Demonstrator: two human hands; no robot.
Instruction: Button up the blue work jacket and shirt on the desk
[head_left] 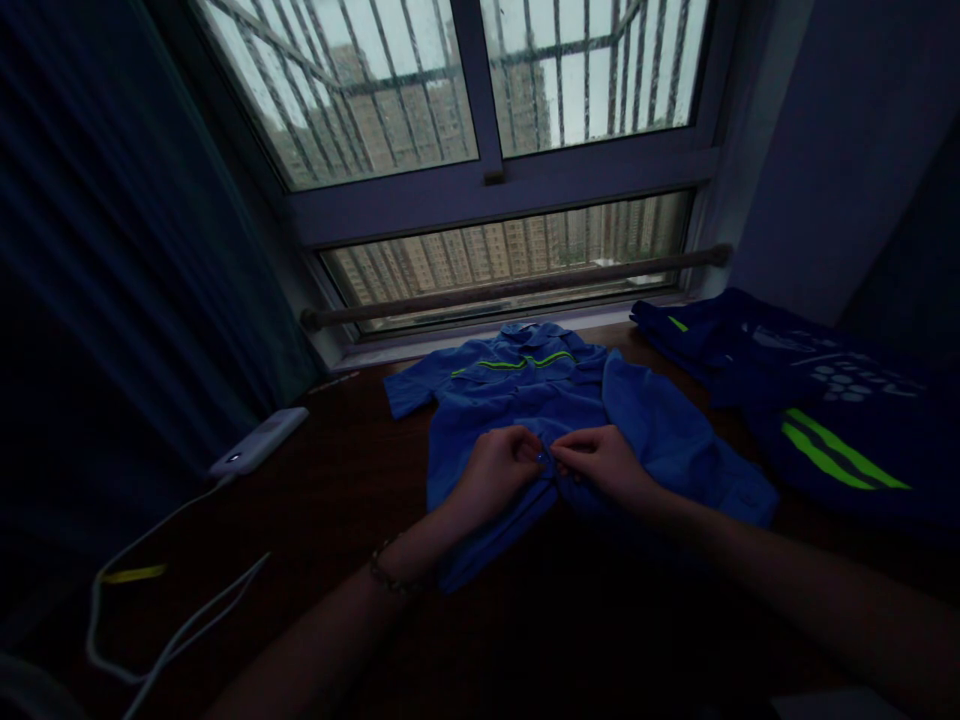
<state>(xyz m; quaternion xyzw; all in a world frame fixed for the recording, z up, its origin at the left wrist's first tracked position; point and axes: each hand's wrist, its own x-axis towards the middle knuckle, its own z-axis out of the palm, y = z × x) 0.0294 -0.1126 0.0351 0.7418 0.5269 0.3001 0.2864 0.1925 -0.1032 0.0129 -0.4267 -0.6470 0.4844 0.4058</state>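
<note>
A blue work shirt (510, 400) with a yellow-green stripe across its chest lies spread on the dark table, collar toward the window. My left hand (506, 462) pinches the shirt's front edge near the lower middle. Close beside it, my right hand (596, 458) grips the other front edge between thumb and fingers. The fingertips of both hands almost meet over the front opening, where a small button-like spot shows by the left fingers. One sleeve reaches out to the left, and the other lies folded down along the right side.
A dark blue garment (840, 400) with yellow-green bands lies at the right. On the left rests a white device (259, 442) with a white cable (161, 530) and a yellow tag (135, 574). A barred window (491, 180) and a rail (517, 291) stand behind; a curtain (135, 230) hangs left.
</note>
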